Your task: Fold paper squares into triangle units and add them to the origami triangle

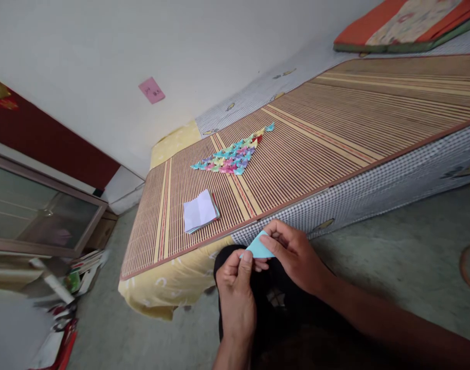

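Observation:
Over my lap, both hands grip one folded piece of light blue paper [260,247]. My left hand [237,288] pinches its left corner under the thumb. The thumb and fingers of my right hand [294,254] close on its upper right part. The paper has a roughly triangular shape; its underside is hidden by my fingers. Ahead on the bed mat lies a stack of paper sheets [199,211], with a pale white-lilac sheet on top. Farther back, many small folded paper pieces [235,154] in blue, pink, yellow and red are laid out in a triangle.
A striped bamboo mat [304,169] covers the bed, whose near edge is just beyond my knees. A folded orange quilt [408,25] lies at the far right. A pink note [152,90] is on the wall. At left stand a glass-fronted cabinet [46,210] and floor clutter.

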The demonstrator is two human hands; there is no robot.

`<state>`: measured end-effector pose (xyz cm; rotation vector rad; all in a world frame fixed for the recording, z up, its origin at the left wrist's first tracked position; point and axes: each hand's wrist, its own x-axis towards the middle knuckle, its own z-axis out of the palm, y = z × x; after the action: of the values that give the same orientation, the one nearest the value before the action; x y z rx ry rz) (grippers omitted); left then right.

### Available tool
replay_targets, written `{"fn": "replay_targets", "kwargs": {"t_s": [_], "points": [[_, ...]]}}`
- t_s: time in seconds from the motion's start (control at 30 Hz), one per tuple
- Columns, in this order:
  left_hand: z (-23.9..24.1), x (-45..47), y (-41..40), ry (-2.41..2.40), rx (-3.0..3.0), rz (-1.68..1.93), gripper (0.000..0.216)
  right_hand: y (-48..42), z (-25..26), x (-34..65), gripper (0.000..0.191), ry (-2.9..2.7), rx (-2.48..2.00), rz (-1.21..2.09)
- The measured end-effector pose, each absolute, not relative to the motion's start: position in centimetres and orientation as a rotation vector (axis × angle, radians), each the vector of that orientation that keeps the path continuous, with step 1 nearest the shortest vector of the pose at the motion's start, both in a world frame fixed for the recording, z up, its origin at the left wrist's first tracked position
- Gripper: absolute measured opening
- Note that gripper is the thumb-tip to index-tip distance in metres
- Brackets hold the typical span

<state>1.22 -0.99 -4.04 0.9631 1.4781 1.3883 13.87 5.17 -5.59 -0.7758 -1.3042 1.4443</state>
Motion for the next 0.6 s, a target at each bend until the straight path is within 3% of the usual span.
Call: {"fn": "replay_targets", "kwargs": {"t_s": [0.2, 0.4, 0.6], "points": [[-3.9, 0.7, -0.7, 1.330, 0.882, 1.391, 0.042, 6.0, -5.6, 14.5, 0.023, -1.382, -0.813, 1.379], [-3.1, -0.5, -0.2, 1.431, 0.991, 1.132, 0.027, 6.3, -4.8, 14.6, 0.024, -1.500, -0.791, 1.560], [-4.1, -0.4, 0.2, 1.319, 0.681, 1.298, 0.027, 7.1, -5.1, 15.6, 0.032, -1.497, -0.705, 1.715]]}}
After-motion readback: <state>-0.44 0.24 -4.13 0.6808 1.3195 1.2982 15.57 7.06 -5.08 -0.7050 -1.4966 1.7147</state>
